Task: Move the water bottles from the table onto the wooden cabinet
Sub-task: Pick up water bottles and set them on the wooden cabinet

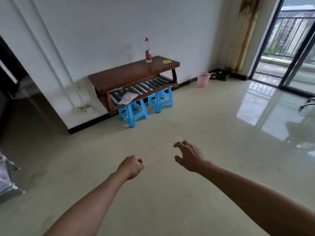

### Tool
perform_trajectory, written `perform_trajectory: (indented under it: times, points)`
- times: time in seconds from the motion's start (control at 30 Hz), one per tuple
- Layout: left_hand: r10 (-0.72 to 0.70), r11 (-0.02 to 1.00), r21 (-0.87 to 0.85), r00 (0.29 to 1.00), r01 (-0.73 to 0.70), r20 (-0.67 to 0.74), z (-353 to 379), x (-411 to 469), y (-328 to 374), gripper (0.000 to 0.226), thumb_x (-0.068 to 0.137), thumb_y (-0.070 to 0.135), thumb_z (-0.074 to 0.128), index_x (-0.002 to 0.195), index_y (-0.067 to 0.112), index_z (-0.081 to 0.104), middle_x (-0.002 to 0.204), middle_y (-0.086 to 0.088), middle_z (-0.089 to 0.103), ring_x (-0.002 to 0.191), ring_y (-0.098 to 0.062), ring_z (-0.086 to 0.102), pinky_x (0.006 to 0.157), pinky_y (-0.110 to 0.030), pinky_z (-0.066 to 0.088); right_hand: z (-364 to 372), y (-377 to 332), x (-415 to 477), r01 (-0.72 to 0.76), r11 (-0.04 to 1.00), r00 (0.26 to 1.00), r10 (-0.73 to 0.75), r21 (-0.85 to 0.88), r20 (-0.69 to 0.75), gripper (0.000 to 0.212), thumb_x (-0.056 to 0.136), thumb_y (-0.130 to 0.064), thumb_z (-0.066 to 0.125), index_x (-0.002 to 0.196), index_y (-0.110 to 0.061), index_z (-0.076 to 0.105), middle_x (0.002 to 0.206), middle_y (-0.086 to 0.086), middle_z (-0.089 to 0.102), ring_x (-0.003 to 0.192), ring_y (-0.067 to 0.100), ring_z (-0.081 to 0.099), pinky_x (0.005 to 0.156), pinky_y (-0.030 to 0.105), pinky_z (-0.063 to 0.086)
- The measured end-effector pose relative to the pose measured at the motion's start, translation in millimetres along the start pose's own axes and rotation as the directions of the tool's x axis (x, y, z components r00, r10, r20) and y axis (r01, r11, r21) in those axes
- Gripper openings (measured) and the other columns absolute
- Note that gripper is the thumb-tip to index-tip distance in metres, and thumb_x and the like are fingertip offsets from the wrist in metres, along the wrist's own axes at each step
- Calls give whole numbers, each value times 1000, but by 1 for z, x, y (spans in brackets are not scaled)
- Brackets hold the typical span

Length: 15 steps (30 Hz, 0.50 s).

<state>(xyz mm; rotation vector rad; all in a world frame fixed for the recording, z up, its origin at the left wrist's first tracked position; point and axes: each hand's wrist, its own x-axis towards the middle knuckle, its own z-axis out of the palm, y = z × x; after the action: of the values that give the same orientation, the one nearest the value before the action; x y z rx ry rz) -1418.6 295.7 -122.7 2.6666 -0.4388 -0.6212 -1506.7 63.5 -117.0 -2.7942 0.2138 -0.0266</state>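
Two bare forearms entered from the bottom edge, neither showing a sleeve, watch or bracelet. The left hand and right hand wore no gloves or rings that could be made out.

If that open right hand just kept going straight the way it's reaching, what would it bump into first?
Probably nothing soon: the right hand points over bare floor. Further along that line stand the blue stools under the wooden cabinet, though depth is hard to judge.
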Motion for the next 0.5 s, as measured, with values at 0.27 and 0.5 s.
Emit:
perform_trajectory:
  times: [0.27, 0.5]
  points:
    - [22, 999, 33, 999, -23, 28, -93, 197, 48, 33, 91, 35, 56, 117, 17, 64, 115, -8, 66, 104, -24, 62, 89, -31, 50, -44, 45, 188, -94, 995, 993, 95, 16, -64, 49, 89, -42, 55, 135, -28, 44, 129, 1, 51, 110, 26, 56, 73, 29, 35]
    - [64, 998, 6, 997, -65, 31, -121, 367, 101, 28, 90, 35, 57, 109, 18, 65, 103, -6, 67, 95, -23, 63, 84, -32, 51, -53, 122, 350, -114, 993, 992, 115, 13, -59, 49, 89, -42, 55, 135, -28, 43, 128, 2, 52, 106, 26, 57, 73, 29, 37]
